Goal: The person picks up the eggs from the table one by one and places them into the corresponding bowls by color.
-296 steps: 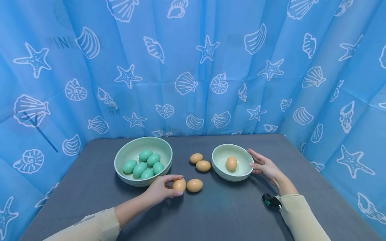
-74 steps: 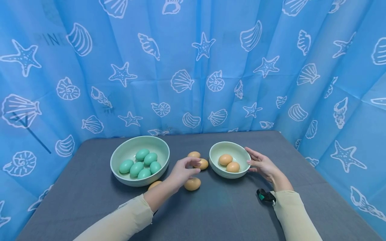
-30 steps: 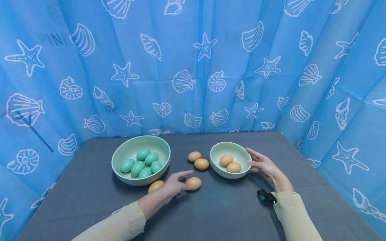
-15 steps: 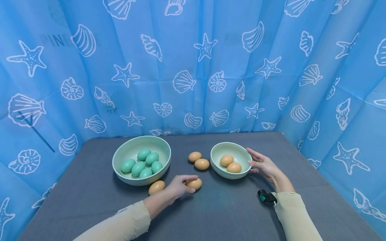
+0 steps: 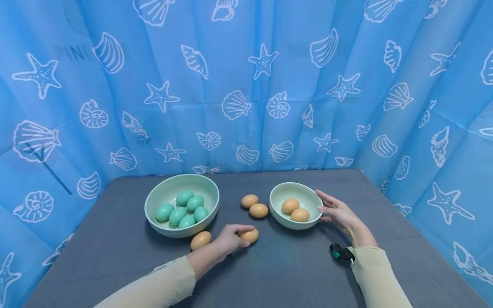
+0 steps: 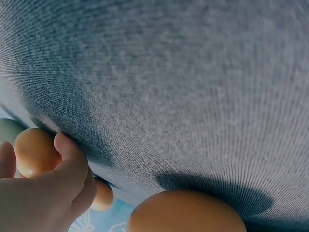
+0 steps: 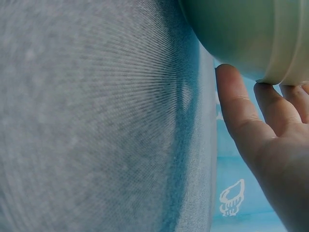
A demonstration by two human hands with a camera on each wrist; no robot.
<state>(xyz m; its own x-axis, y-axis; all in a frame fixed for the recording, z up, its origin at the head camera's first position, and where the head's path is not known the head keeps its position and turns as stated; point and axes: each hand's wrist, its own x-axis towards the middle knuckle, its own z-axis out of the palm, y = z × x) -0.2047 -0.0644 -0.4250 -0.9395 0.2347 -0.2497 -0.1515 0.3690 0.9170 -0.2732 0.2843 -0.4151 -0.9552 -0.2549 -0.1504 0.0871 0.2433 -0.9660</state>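
In the head view my left hand (image 5: 230,238) has its thumb and fingers around a brown egg (image 5: 251,235) on the table. The left wrist view has that egg (image 6: 35,153) between thumb and finger. Another brown egg (image 5: 200,241) lies beside my left wrist, below the larger bowl. At the right, my right hand (image 5: 340,214) touches the outer side of the smaller pale green bowl (image 5: 285,219), which holds two brown eggs (image 5: 290,205). Straight fingertips (image 7: 229,75) meet that bowl's wall in the right wrist view.
A larger green bowl (image 5: 155,192) with several green eggs (image 5: 177,216) stands at the left. Two more brown eggs (image 5: 258,210) lie between the bowls. A black strap (image 5: 341,253) is by the right wrist. A blue shell-patterned curtain (image 5: 239,64) hangs behind the grey table (image 5: 289,273).
The smaller bowl holds two brown eggs, up from one. My left hand has come back from near the middle eggs and now grips the front brown egg. The right hand stays at the bowl.
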